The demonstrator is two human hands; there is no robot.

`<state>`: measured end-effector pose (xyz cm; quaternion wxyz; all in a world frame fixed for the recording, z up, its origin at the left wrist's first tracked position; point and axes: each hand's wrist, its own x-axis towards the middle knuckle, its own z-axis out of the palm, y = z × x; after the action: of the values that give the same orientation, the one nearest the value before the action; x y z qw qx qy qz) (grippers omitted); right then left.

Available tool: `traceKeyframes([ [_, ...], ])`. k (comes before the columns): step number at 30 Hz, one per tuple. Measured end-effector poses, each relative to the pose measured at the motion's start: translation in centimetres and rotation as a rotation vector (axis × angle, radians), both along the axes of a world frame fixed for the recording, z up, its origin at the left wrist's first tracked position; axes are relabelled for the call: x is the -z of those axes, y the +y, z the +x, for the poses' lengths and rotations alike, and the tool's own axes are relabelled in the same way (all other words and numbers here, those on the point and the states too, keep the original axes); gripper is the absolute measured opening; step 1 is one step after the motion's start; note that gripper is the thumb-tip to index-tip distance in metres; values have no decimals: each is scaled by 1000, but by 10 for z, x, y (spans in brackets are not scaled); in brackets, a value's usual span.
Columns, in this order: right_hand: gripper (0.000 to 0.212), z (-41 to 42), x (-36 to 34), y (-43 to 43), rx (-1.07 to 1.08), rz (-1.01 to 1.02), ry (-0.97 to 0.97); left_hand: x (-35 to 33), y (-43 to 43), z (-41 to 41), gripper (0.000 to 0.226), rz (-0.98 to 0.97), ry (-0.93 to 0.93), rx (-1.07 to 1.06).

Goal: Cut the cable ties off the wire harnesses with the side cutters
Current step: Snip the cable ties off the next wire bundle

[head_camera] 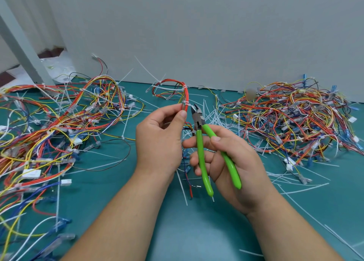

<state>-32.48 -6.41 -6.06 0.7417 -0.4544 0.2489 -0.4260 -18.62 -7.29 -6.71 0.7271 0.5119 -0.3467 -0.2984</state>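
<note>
My left hand [159, 140] pinches the looped red-and-orange wire harness [186, 94] upright between thumb and fingertips. The thin white plastic cable tie [186, 103] crosses the bundle just above that thumb. My right hand [232, 162] is curled round the green-handled steel side cutters [200, 152], blades parted, nose pointing up just right of the tie and not touching it; I judge a short leftward shift will bring the blades onto the band.

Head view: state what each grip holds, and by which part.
Left grip pinches the red harness just below a white tie. Right grip holds the cutters by their green handles.
</note>
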Motion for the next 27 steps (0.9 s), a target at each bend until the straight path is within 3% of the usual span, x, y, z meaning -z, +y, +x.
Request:
traceKeyframes([
  [11,37,0,3,-1,6,-8,41,-1,1,-1,16,5,29,25],
  [16,43,1,3,-1,0,0,-19,-1,1,-2,18,3,14,42],
  [21,25,2,7,-1,25,-44,15,0,2,-2,15,9,29,54],
  [27,42,3,8,0,49,-85,60,-1,1,-1,14,22,68,49],
])
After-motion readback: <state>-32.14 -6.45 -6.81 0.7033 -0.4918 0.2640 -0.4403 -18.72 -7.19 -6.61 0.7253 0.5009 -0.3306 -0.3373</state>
